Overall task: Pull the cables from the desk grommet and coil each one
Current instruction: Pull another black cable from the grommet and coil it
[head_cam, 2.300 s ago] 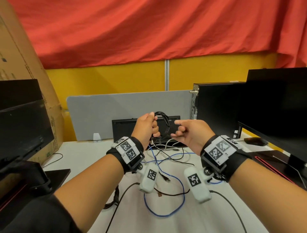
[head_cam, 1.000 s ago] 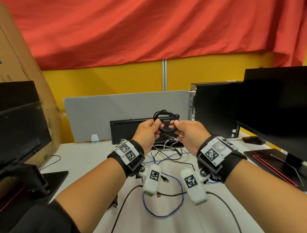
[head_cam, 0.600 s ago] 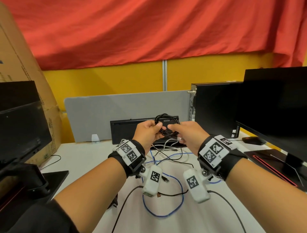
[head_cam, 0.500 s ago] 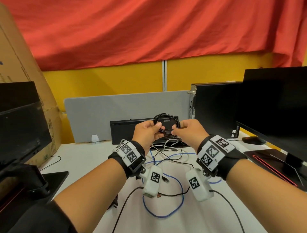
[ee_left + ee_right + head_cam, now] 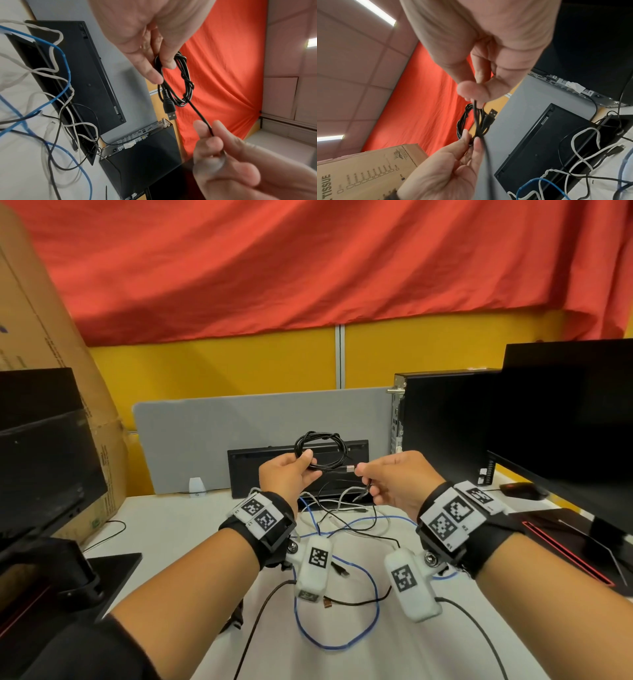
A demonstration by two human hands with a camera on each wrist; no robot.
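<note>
A black USB cable is wound into a small coil (image 5: 320, 450) held up above the desk. My left hand (image 5: 310, 465) pinches the coil's left side between thumb and fingers (image 5: 169, 65). The coil's USB plug (image 5: 169, 108) sticks out free toward the right. My right hand (image 5: 358, 472) pinches the cable's loose tail (image 5: 199, 113), which runs straight from the coil (image 5: 464, 121) to its fingertips (image 5: 471, 89). Below, the desk grommet (image 5: 20, 43) is a long black slot with several cables coming out of it.
A blue cable (image 5: 342, 642), a white cable (image 5: 342, 503) and thin black cables (image 5: 356, 599) sprawl over the white desk (image 5: 171, 529). A black keyboard (image 5: 260, 470) leans on the grey divider (image 5: 212, 440). A PC case (image 5: 442, 422) and monitors (image 5: 565, 412) stand at the right, another monitor (image 5: 44, 460) at the left.
My right hand has drawn away from the coil to the right, pulling the cable's tail out straight. The left hand keeps its hold on the coil, which has tilted flatter.
</note>
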